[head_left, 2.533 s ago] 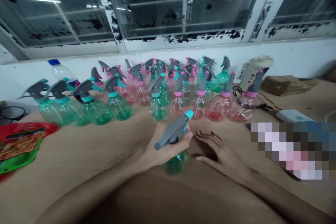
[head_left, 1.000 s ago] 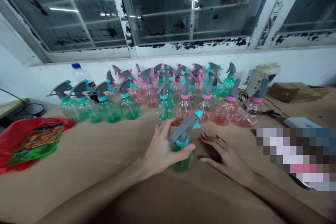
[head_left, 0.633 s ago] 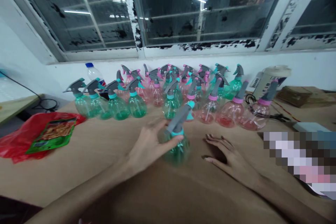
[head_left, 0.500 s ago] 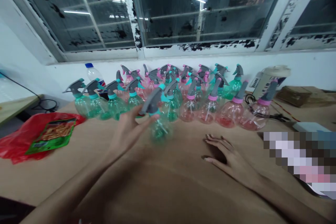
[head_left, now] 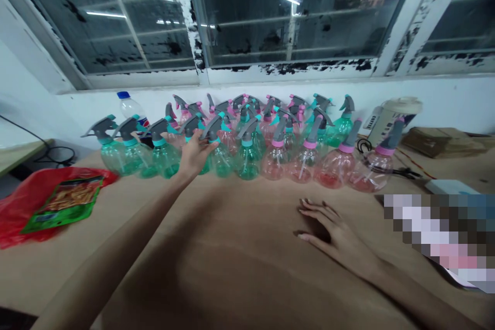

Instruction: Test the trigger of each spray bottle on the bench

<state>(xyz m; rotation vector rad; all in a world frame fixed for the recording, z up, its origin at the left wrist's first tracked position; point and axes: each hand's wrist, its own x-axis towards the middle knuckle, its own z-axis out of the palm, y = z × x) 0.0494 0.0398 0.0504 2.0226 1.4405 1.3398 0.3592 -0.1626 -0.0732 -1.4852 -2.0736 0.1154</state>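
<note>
My left hand (head_left: 195, 153) is closed around the neck of a green spray bottle (head_left: 222, 161) with a grey and teal trigger head. That bottle stands upright in the front row, between another green spray bottle (head_left: 248, 162) on its right and one partly hidden behind my fingers on its left. More green bottles continue to the left, and pink spray bottles (head_left: 275, 162) fill the row's right part. My right hand (head_left: 338, 237) rests on the table (head_left: 247, 268) with its fingers spread, holding nothing.
Behind the front row stand several more pink and green spray bottles. A blue-capped drink bottle (head_left: 129, 108) is at the back left. A red plastic bag (head_left: 23, 193) bears a green snack packet (head_left: 64, 203). To the right are a paper cup (head_left: 394, 118), cables and a brown package (head_left: 436, 142).
My left hand has carried the green spray bottle away from me and to the left, into the front row. My right hand has stayed in place.
</note>
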